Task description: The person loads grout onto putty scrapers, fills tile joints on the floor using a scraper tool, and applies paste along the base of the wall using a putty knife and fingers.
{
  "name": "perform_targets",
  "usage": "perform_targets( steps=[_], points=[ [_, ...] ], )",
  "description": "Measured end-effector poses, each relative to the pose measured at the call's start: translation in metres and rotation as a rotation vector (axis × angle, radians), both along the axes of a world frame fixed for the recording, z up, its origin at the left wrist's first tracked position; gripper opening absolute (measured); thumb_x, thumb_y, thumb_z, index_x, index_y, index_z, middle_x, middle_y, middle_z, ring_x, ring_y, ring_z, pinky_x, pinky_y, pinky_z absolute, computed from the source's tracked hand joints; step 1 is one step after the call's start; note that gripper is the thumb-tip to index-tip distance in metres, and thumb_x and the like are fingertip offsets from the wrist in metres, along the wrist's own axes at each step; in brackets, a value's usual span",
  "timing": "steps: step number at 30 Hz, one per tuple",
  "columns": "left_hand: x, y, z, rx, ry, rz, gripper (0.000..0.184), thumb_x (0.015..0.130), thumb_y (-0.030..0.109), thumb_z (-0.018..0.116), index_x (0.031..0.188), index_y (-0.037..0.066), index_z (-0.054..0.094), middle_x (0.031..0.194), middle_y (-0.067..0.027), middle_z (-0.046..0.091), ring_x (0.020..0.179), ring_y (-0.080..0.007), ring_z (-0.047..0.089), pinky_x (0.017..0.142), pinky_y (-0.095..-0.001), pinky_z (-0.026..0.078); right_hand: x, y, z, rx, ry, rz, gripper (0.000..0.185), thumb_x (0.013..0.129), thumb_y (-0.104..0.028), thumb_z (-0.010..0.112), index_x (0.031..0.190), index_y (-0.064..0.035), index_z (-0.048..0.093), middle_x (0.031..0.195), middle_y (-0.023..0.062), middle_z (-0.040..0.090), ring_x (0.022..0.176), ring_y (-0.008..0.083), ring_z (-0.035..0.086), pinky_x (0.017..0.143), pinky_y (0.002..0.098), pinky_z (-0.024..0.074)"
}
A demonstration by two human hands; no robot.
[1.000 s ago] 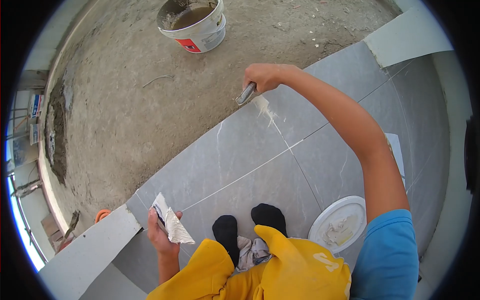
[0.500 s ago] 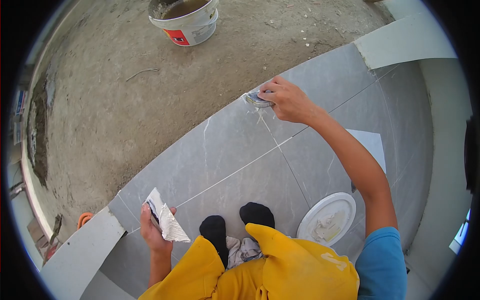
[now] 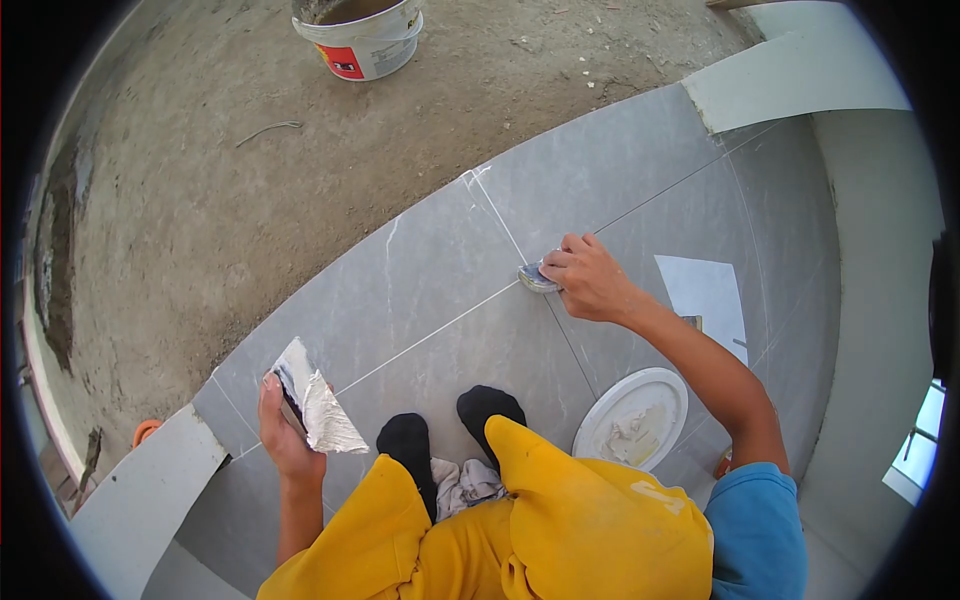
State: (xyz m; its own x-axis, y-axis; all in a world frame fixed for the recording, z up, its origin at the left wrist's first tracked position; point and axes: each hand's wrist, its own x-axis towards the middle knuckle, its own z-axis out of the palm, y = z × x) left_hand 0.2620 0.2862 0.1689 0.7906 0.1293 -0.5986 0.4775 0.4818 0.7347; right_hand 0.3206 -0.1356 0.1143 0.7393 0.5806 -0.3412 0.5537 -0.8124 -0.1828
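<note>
My right hand is closed around a small grey scraper, whose edge rests on the grey tiles where two joints cross. A white line of paste fills the joint from there up to the tile edge. At the lower left, my left hand grips a flat plate coated with white paste, held above the floor. Near my right forearm lies a round white lid with paste smeared in its middle.
A white bucket of murky liquid stands on the rough ground beyond the tiles. A white sheet lies right of my forearm. A crumpled rag sits between my feet. Low pale walls border both ends.
My right hand has drawn the scraper from the tile edge down along the joint to the crossing, and the smeared paste there is now a thin line. The camera view has shifted slightly.
</note>
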Motion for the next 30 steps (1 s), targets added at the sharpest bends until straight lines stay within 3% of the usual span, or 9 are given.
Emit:
perform_targets(
  steps=[3, 6, 9, 12, 16, 18, 23, 28, 30],
  points=[
    [-0.002, 0.000, 0.002, 0.003, -0.009, 0.003, 0.031, 0.099, 0.032, 0.041, 0.114, 0.008, 0.054, 0.095, -0.0049, 0.061, 0.085, -0.0157, 0.060, 0.083, -0.0400, 0.052, 0.015, 0.016, -0.007, 0.192, -0.157, -0.294, 0.015, 0.072, -0.008, 0.061, 0.084, -0.0021, 0.067, 0.097, 0.0073, 0.059, 0.082, 0.0232, 0.054, 0.071, 0.0367, 0.0484],
    [-0.006, 0.002, 0.005, 0.000, -0.006, -0.025, 0.031, 0.099, 0.032, 0.041, 0.115, 0.008, 0.054, 0.097, -0.0050, 0.061, 0.086, -0.0159, 0.060, 0.084, -0.0408, 0.052, -0.004, 0.042, -0.047, 0.040, -0.356, -0.321, 0.017, 0.071, -0.008, 0.060, 0.085, 0.0004, 0.066, 0.092, 0.0085, 0.056, 0.079, 0.0246, 0.054, 0.062, 0.0358, 0.0505],
    [-0.004, 0.002, 0.008, 0.005, -0.040, -0.016, 0.031, 0.099, 0.032, 0.041, 0.115, 0.008, 0.054, 0.097, -0.0049, 0.060, 0.086, -0.0162, 0.061, 0.084, -0.0415, 0.052, -0.039, 0.068, -0.024, -0.019, -0.060, -0.214, 0.020, 0.071, -0.007, 0.060, 0.088, 0.0040, 0.063, 0.090, 0.0095, 0.055, 0.078, 0.0254, 0.054, 0.057, 0.0335, 0.0510],
    [-0.004, 0.002, 0.008, 0.025, -0.006, 0.054, 0.030, 0.099, 0.031, 0.041, 0.115, 0.008, 0.054, 0.097, -0.0048, 0.060, 0.086, -0.0161, 0.061, 0.084, -0.0416, 0.052, -0.017, 0.043, -0.007, 0.114, -0.311, -0.492, 0.021, 0.071, -0.008, 0.060, 0.088, 0.0040, 0.063, 0.090, 0.0092, 0.055, 0.078, 0.0257, 0.054, 0.054, 0.0335, 0.0511],
    [-0.003, 0.006, -0.001, 0.003, -0.027, 0.027, 0.030, 0.099, 0.031, 0.042, 0.115, 0.008, 0.053, 0.097, -0.0046, 0.059, 0.085, -0.0157, 0.060, 0.084, -0.0406, 0.053, -0.034, 0.040, -0.025, 0.089, -0.329, -0.350, 0.020, 0.070, -0.007, 0.060, 0.089, 0.0009, 0.064, 0.090, 0.0067, 0.056, 0.078, 0.0254, 0.054, 0.057, 0.0342, 0.0517],
    [-0.004, 0.007, 0.000, -0.004, -0.044, 0.003, 0.031, 0.099, 0.032, 0.043, 0.114, 0.007, 0.053, 0.096, -0.0045, 0.059, 0.085, -0.0156, 0.060, 0.084, -0.0402, 0.053, -0.026, 0.030, -0.009, 0.100, -0.090, -0.326, 0.024, 0.070, -0.005, 0.059, 0.092, -0.0013, 0.065, 0.090, 0.0054, 0.057, 0.079, 0.0256, 0.054, 0.058, 0.0357, 0.0518],
    [-0.004, 0.005, -0.002, 0.011, -0.001, 0.022, 0.031, 0.099, 0.032, 0.042, 0.113, 0.007, 0.054, 0.097, -0.0046, 0.058, 0.087, -0.0150, 0.059, 0.082, -0.0397, 0.054, 0.012, 0.031, -0.035, 0.119, -0.434, -0.525, 0.024, 0.069, -0.006, 0.058, 0.091, -0.0016, 0.065, 0.092, 0.0065, 0.059, 0.080, 0.0268, 0.054, 0.064, 0.0372, 0.0524],
    [0.000, 0.007, 0.001, 0.008, -0.032, 0.009, 0.031, 0.099, 0.032, 0.043, 0.114, 0.007, 0.054, 0.098, -0.0047, 0.058, 0.087, -0.0151, 0.059, 0.082, -0.0398, 0.054, -0.009, 0.077, -0.029, 0.238, -0.007, -0.334, 0.023, 0.075, -0.010, 0.057, 0.095, -0.0010, 0.063, 0.096, 0.0094, 0.058, 0.085, 0.0287, 0.055, 0.067, 0.0402, 0.0529],
    [-0.002, 0.008, -0.004, 0.023, -0.012, 0.022, 0.031, 0.099, 0.032, 0.043, 0.114, 0.007, 0.054, 0.098, -0.0047, 0.058, 0.087, -0.0152, 0.060, 0.082, -0.0398, 0.054, 0.032, 0.073, -0.032, 0.269, -0.246, -0.524, 0.019, 0.076, -0.010, 0.056, 0.092, -0.0016, 0.062, 0.096, 0.0104, 0.058, 0.086, 0.0294, 0.056, 0.068, 0.0409, 0.0531]
  ],
)
